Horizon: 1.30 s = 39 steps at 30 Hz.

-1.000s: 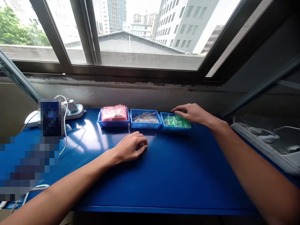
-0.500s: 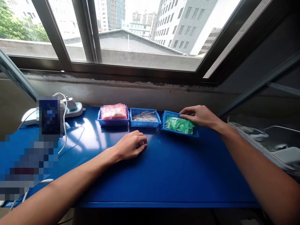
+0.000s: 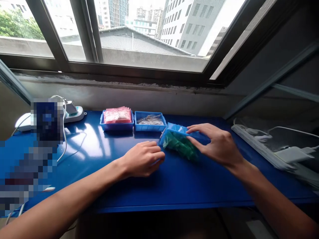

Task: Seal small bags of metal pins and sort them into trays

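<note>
My right hand [image 3: 216, 142] grips the back edge of a blue tray [image 3: 176, 127], which is tipped forward. Green packets [image 3: 180, 146], blurred by motion, lie at its lowered front side. Just left of that tray my left hand [image 3: 146, 157] is closed, its knuckles up over the blue table; whatever its fingers hold, if anything, is hidden. Behind it stands a blue tray with thin metal pieces [image 3: 151, 120]. A further blue tray [image 3: 117, 126] holds a stack of pink packets [image 3: 117, 115].
At the left are a white power strip [image 3: 77, 115], a white cable [image 3: 65, 132] and a pixelated upright object [image 3: 48, 119]. A rack with white chargers [image 3: 295, 154] stands at the right. The window sill runs behind the blue table [image 3: 194, 189].
The right tray has gone from flat to tipped forward, and its green packets have slid toward the front. My right hand has moved nearer with it. The whole view has shifted slightly.
</note>
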### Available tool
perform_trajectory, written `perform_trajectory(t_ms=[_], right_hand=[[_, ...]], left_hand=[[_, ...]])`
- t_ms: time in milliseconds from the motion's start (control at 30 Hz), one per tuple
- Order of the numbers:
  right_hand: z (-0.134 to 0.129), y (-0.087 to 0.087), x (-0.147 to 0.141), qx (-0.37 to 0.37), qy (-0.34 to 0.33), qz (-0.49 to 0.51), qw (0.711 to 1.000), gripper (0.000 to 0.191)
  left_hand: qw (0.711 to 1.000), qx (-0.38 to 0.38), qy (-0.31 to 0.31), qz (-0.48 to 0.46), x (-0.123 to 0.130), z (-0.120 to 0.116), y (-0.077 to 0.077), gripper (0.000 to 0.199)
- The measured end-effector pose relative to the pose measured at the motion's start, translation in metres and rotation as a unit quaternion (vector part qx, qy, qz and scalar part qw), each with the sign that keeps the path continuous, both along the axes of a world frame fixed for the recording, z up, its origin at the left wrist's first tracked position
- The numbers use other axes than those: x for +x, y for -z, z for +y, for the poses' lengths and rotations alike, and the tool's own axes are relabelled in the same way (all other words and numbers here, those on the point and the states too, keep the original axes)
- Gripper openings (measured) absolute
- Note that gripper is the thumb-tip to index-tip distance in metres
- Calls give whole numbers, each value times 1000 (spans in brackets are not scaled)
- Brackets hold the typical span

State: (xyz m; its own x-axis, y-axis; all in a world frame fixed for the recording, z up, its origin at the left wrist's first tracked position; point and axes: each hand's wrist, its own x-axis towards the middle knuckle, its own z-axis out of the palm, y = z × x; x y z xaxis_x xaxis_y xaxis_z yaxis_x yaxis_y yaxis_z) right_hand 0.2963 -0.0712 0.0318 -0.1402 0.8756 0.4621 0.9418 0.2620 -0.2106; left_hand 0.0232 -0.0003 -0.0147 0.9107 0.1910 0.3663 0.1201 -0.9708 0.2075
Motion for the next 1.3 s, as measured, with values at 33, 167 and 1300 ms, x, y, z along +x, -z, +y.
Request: perform_trajectory(t_ms=[33, 167, 1300], right_hand=[[-2, -1, 0, -7, -8, -2, 1000, 20], [1, -11, 11, -73, 13, 19, 997, 30], [-15, -29, 23, -31, -30, -48, 998, 44]], left_hand=[[1000, -1, 16, 8, 1, -2, 1, 21], [999, -23, 44, 20, 4, -4, 6, 15], [967, -170, -105, -157, 1, -1, 8, 20]])
